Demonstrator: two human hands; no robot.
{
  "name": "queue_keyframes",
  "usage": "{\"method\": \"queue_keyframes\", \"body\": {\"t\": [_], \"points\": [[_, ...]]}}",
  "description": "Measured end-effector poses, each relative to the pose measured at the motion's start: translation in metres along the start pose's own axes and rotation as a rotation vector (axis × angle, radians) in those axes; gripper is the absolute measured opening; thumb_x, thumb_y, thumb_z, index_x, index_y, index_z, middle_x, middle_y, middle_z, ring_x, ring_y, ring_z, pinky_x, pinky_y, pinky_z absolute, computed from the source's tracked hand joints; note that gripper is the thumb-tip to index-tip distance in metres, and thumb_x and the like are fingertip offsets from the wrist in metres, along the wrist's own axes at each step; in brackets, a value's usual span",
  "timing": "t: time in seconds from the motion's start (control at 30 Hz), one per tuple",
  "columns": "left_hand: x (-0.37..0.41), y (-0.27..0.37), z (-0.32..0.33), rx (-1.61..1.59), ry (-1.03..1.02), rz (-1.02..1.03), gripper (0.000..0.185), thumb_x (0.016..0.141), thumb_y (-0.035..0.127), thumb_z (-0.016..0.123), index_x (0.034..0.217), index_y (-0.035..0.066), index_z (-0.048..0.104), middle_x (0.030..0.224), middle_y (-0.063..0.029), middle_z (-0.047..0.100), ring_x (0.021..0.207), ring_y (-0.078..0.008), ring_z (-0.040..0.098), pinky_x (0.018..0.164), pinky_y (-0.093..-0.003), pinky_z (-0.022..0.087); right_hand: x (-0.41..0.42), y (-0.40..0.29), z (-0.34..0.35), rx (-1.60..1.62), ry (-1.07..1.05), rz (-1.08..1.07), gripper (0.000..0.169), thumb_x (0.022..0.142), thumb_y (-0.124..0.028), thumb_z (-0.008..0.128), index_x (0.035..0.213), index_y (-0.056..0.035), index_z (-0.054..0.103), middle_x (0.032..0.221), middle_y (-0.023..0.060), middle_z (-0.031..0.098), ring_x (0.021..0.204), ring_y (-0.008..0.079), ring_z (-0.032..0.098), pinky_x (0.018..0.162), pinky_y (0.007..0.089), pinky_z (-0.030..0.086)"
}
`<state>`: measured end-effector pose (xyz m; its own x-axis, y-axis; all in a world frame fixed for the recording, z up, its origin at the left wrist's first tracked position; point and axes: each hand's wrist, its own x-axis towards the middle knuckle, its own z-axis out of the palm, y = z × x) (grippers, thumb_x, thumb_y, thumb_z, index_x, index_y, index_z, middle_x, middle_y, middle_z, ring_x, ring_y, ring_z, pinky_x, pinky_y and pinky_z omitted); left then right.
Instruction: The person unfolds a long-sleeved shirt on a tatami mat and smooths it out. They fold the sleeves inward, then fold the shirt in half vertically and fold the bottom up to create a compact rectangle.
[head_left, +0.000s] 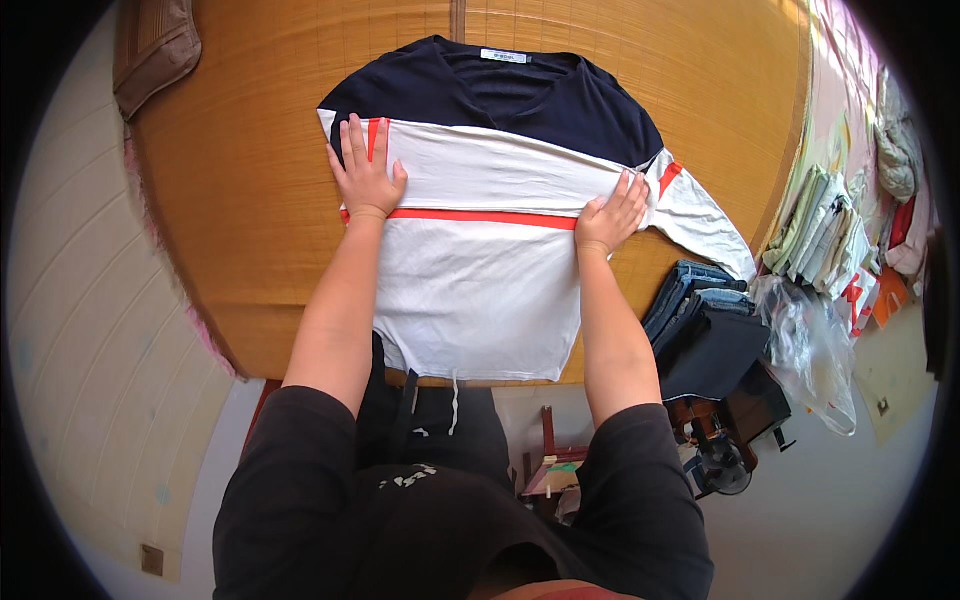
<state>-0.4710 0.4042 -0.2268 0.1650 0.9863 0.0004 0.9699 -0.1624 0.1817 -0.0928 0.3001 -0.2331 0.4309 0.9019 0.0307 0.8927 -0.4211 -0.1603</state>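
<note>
A long-sleeved V-neck shirt (480, 277) lies front up before me, its neckline away from me. Navy fabric covers the shoulders, the body is white, and a red stripe crosses the chest. My left hand (366, 169) rests flat on the shirt's left side with its fingers apart, by a short red band. On the right side, my right hand (613, 214) presses the white cloth near the armpit, fingers close together. The right sleeve (705, 210) stretches outward and down. Most of the left sleeve is hidden. Light creases run across the chest between my hands.
The shirt lies on a bamboo mat (232, 225). Folded jeans and dark trousers (701, 330) are stacked at the right edge, beside a clear plastic bag (806, 345). Folded clothes (821, 225) stand farther right. A brown pillow (157, 49) is at the far left corner.
</note>
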Motion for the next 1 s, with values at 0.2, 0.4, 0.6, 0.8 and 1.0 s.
{"method": "queue_keyframes", "body": {"t": [0.2, 0.4, 0.6, 0.8, 1.0], "points": [[-0.002, 0.001, 0.001, 0.081, 0.003, 0.003, 0.075, 0.086, 0.037, 0.054, 0.159, 0.026, 0.038, 0.17, -0.0138, 0.021, 0.157, -0.0318, 0.019, 0.122, -0.0644, 0.011, -0.002, 0.002, 0.002, 0.028, 0.034, 0.007, 0.071, 0.084, -0.025, 0.051, 0.153, -0.012, 0.043, 0.164, 0.0136, 0.034, 0.153, 0.0343, 0.028, 0.124, 0.0529, 0.019], [0.003, -0.001, 0.006, 0.085, 0.046, 0.017, 0.075, 0.088, 0.038, 0.054, 0.16, 0.028, 0.036, 0.17, -0.011, 0.021, 0.157, -0.0299, 0.02, 0.122, -0.0622, 0.014, -0.001, 0.004, 0.002, 0.074, 0.079, -0.025, 0.064, 0.09, -0.026, 0.054, 0.152, -0.0126, 0.045, 0.163, 0.0145, 0.035, 0.152, 0.0349, 0.029, 0.123, 0.0534, 0.021], [-0.003, -0.003, 0.009, 0.099, 0.053, 0.029, 0.075, 0.087, 0.039, 0.054, 0.159, 0.029, 0.036, 0.17, -0.011, 0.02, 0.157, -0.03, 0.018, 0.122, -0.0629, 0.014, -0.028, 0.051, -0.005, 0.064, 0.121, 0.288, 0.062, 0.101, -0.032, 0.053, 0.157, -0.0128, 0.037, 0.166, 0.0172, 0.028, 0.154, 0.0389, 0.023, 0.123, 0.0543, 0.02], [-0.003, -0.003, 0.009, 0.094, 0.048, 0.029, 0.075, 0.087, 0.039, 0.055, 0.159, 0.029, 0.036, 0.171, -0.0107, 0.018, 0.158, -0.0298, 0.017, 0.122, -0.0623, 0.015, -0.028, 0.144, -0.027, 0.231, 0.208, 0.468, 0.069, 0.098, -0.026, 0.062, 0.153, 0.0054, 0.034, 0.158, 0.03, 0.034, 0.144, 0.0439, 0.038, 0.119, 0.0471, 0.032], [0.0, 0.001, 0.011, 0.089, 0.049, 0.034, 0.075, 0.087, 0.038, 0.056, 0.159, 0.029, 0.037, 0.17, -0.0109, 0.02, 0.157, -0.0299, 0.018, 0.122, -0.0618, 0.016, 0.036, 0.175, -0.024, 0.777, 0.631, 1.251, 0.055, 0.096, -0.019, 0.06, 0.143, 0.0066, 0.044, 0.14, 0.022, 0.053, 0.118, 0.0359, 0.061, 0.097, 0.048, 0.052]]}}
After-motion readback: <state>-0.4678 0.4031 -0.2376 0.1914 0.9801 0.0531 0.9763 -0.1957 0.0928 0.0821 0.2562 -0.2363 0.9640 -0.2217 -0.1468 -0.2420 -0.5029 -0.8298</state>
